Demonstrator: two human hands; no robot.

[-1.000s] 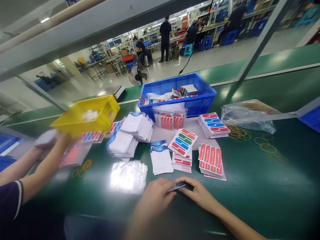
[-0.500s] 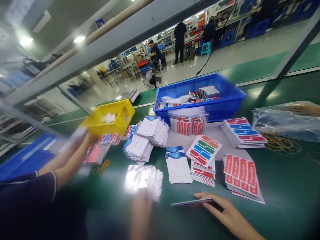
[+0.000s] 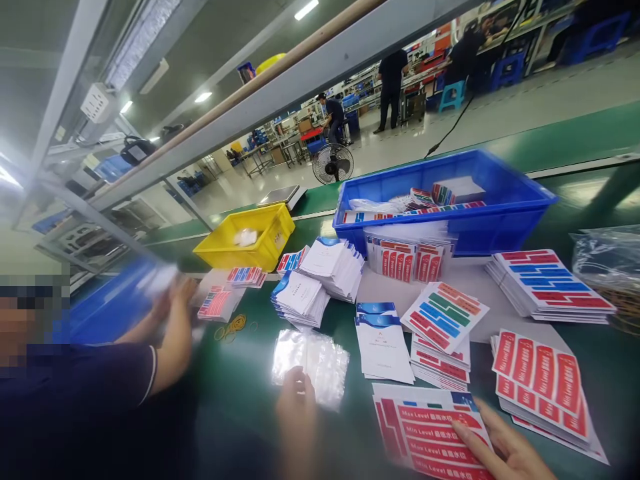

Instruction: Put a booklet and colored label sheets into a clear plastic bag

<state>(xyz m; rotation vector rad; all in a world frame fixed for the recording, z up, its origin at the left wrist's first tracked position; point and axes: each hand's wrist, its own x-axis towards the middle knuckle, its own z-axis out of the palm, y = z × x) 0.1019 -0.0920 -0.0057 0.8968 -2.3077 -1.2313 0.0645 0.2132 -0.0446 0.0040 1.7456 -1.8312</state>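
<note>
My right hand (image 3: pixel 505 443) grips a small set of sticker sheets (image 3: pixel 430 433), thumb on top; the front sheet has red "Max Level / Min Level" labels. My left hand (image 3: pixel 296 407), blurred, has its fingers curled together at the near edge of a pile of clear plastic bags (image 3: pixel 325 363). Beyond the sheets lie white leaflets with blue tops (image 3: pixel 383 350) and a stack of multicoloured sticker sheets (image 3: pixel 445 317). Red label sheets (image 3: pixel 540 380) are fanned out on the right. Two piles of white booklets (image 3: pixel 300 300) sit behind the bags.
Behind stand a blue bin (image 3: pixel 440 230) holding sheets and a yellow bin (image 3: pixel 245 237). A co-worker's arm (image 3: pixel 173 333) reaches at left over another blue bin (image 3: pixel 110 303). Rubber bands (image 3: pixel 235 325) lie nearby. More striped sheets (image 3: pixel 550 283) are stacked at right. A metal frame crosses above.
My right hand has turned the sheets from edge-on to face-up, showing their red labels. The left hand stays at the bags. The view has swung left, and the co-worker's hands have moved.
</note>
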